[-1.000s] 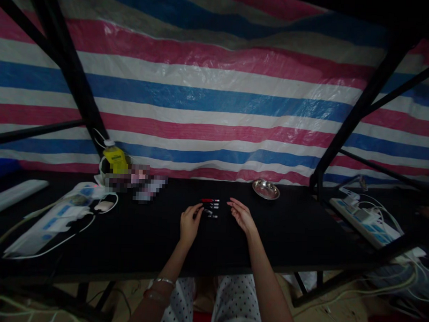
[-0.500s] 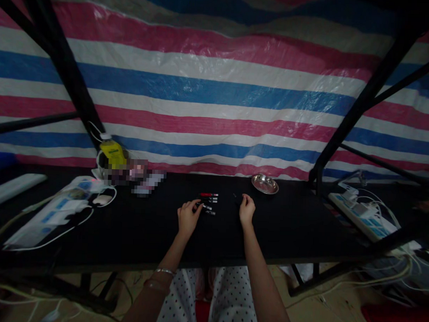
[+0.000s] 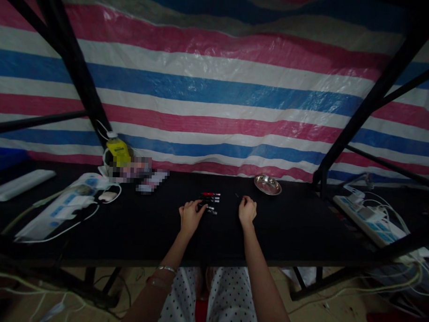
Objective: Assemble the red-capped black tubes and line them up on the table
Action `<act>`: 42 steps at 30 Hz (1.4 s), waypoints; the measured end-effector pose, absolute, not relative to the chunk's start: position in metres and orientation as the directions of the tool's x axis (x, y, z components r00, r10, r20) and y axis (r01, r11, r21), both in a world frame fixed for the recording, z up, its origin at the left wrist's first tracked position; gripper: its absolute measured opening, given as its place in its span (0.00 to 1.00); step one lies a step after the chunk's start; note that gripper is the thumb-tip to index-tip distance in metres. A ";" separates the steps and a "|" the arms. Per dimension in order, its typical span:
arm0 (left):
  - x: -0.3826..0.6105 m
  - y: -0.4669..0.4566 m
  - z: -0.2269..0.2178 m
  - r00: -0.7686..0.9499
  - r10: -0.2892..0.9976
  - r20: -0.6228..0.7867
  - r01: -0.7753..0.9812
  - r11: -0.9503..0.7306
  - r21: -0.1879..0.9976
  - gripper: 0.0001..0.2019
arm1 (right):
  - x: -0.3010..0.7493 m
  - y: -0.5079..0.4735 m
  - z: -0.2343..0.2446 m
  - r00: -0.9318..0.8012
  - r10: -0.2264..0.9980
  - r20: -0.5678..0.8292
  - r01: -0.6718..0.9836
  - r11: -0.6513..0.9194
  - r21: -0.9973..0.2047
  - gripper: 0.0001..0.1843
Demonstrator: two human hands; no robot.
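Left of the metal dish (image 3: 267, 185), slim pen-like items (image 3: 216, 199) lie in a row on the black tabletop (image 3: 141, 233), a red one (image 3: 209, 194) rearmost. The left hand (image 3: 191, 216), fingertips narrowed, touches a silver-ended one (image 3: 210, 208); whether it grips cannot be told. The right hand (image 3: 247, 211), front-left of the dish, has bunched fingers, any contents hidden.

Left hand (image 3: 191, 217) at slim items (image 3: 209, 194); right hand (image 3: 247, 211) near metal dish (image 3: 267, 185); striped sheet (image 3: 216, 97) behind
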State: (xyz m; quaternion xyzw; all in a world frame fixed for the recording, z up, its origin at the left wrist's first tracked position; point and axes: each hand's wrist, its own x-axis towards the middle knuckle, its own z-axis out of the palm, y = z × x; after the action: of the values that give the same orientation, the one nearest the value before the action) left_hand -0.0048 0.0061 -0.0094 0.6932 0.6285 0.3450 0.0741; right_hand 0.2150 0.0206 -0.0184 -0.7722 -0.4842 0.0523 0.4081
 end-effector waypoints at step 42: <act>-0.011 0.019 -0.016 -0.231 0.901 0.366 0.525 -0.202 0.827 0.22 | 0.202 0.016 -0.016 0.243 0.789 0.564 0.836 0.125 -0.535 0.16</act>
State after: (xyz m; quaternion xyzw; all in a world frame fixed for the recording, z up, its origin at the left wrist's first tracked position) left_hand -0.0113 0.0185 -0.0162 0.5909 0.6033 0.5017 0.1876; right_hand 0.2018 0.0162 -0.0159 -0.6607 -0.6148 -0.0271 0.4298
